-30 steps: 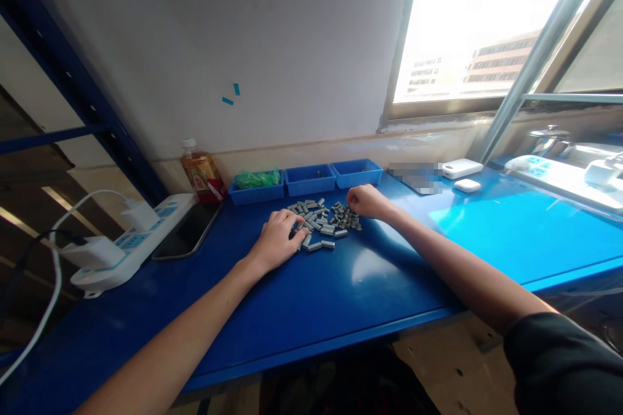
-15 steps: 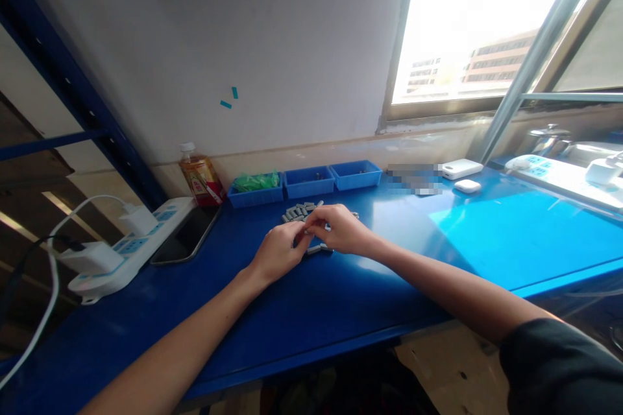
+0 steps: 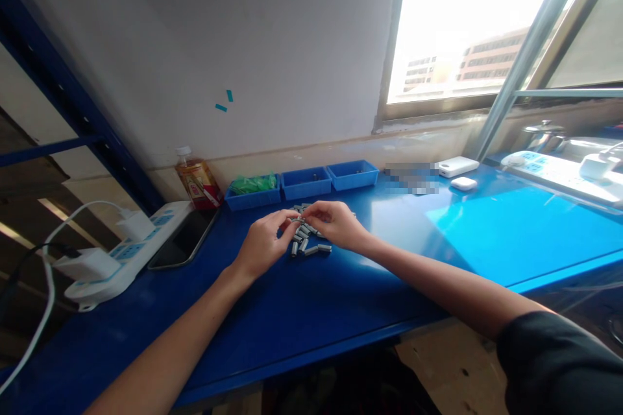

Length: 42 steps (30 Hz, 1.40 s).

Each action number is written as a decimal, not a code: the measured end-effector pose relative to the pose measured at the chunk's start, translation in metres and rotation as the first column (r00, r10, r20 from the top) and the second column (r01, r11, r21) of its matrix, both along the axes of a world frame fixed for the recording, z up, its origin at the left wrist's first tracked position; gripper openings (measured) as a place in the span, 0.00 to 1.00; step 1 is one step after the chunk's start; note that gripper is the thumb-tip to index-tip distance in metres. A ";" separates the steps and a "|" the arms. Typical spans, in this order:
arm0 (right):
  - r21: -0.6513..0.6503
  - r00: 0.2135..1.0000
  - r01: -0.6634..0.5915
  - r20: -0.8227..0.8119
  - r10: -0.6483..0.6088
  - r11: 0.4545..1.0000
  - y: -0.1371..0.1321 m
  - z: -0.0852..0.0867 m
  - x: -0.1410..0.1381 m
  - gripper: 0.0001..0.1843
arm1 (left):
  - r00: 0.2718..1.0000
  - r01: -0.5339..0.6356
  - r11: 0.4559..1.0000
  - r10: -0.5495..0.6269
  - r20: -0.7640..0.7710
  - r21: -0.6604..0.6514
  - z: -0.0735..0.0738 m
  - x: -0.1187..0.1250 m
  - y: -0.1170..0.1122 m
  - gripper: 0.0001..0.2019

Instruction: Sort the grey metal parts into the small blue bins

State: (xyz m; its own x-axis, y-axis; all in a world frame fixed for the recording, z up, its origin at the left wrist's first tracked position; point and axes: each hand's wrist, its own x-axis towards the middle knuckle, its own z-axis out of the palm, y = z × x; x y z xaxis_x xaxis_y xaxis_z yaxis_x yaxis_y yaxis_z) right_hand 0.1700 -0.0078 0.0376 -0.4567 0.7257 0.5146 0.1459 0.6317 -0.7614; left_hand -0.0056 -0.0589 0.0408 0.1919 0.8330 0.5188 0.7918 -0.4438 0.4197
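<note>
Several small grey metal cylinders [image 3: 311, 250] lie in a loose pile on the blue tabletop [image 3: 272, 331], partly covered by my hands. My left hand [image 3: 267, 237] is closed in a pinch over the pile's left side, with a small grey cylinder [image 3: 294, 219] between thumb and fingers. Close beside it, my right hand [image 3: 338, 224] is also pinched, its fingertips meeting the right end of that piece. Whether the right fingers hold a separate small part is too small to tell.
Behind the pile stand three blue bins: one with green plastic [image 3: 253, 183], a middle bin [image 3: 305, 192] with small parts, and a right bin [image 3: 353, 181]. At left are a bottle [image 3: 197, 178], a phone [image 3: 185, 240] and a power strip [image 3: 97, 288]. White cases [image 3: 457, 166] sit at right.
My hands have shifted slightly up and apart, the left one moving left. More cylinders of the pile now show below the fingers. The camera view has turned a little.
</note>
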 end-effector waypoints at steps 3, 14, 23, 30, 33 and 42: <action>0.136 0.996 -0.007 0.085 -0.005 0.991 -0.001 0.000 0.001 0.08 | 1.000 0.025 0.999 -0.025 0.016 -0.038 0.004 -0.001 -0.001 0.13; 0.610 0.842 0.134 0.345 -0.414 0.781 0.028 0.016 0.021 0.10 | 0.997 0.057 0.992 -0.063 -0.048 -0.116 -0.009 -0.002 0.006 0.10; 0.388 0.600 0.334 0.615 -0.511 0.859 0.101 0.032 0.058 0.20 | 0.996 -0.011 1.000 0.009 -0.094 -0.025 -0.021 -0.013 0.014 0.24; 0.303 0.557 0.042 0.784 -0.274 0.952 0.062 0.007 0.062 0.13 | 0.993 0.004 0.994 -0.017 -0.117 -0.109 -0.022 -0.014 0.016 0.17; 0.279 0.574 0.083 0.771 -0.275 0.957 0.064 0.002 0.061 0.14 | 0.988 -0.042 0.992 0.024 -0.152 -0.120 -0.021 -0.012 0.015 0.15; 0.156 0.933 0.112 0.323 -0.158 0.981 0.033 0.021 0.044 0.09 | 0.997 0.005 0.999 -0.008 -0.082 -0.036 -0.012 0.005 0.004 0.15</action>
